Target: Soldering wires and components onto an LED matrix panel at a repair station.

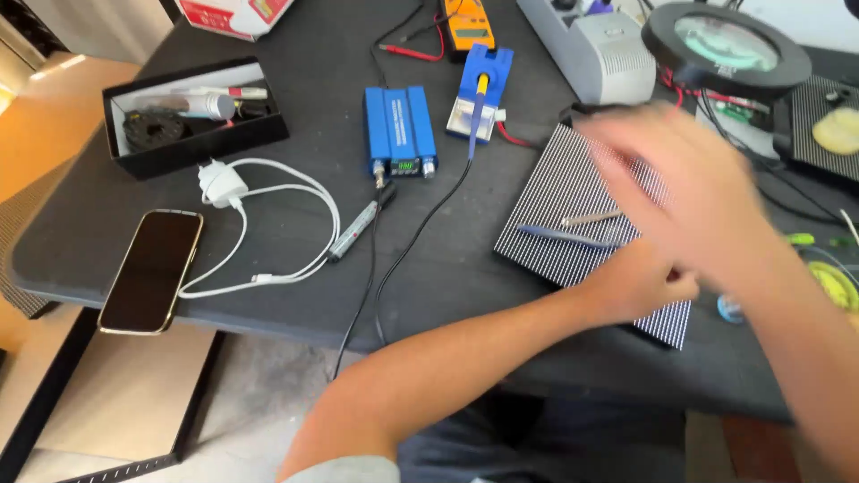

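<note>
A dotted grey panel [555, 201] lies flat on the dark table [295, 295], right of centre. My left hand [640, 282] rests on the panel's near part with its fingers curled; what it grips is hidden. A thin blue tool [564, 236] and a short metal piece [591, 217] lie on the panel just left of that hand. My right hand [684, 192] hovers blurred above the panel's right half, fingers spread and nothing seen in it.
A blue controller box [399, 130] and a blue soldering stand [481, 94] sit left of the panel with cables running off the front edge. A phone [152, 270], a white charger [224, 183] and a black box [192, 116] lie at left. A round magnifier lamp [725, 46] stands at back right.
</note>
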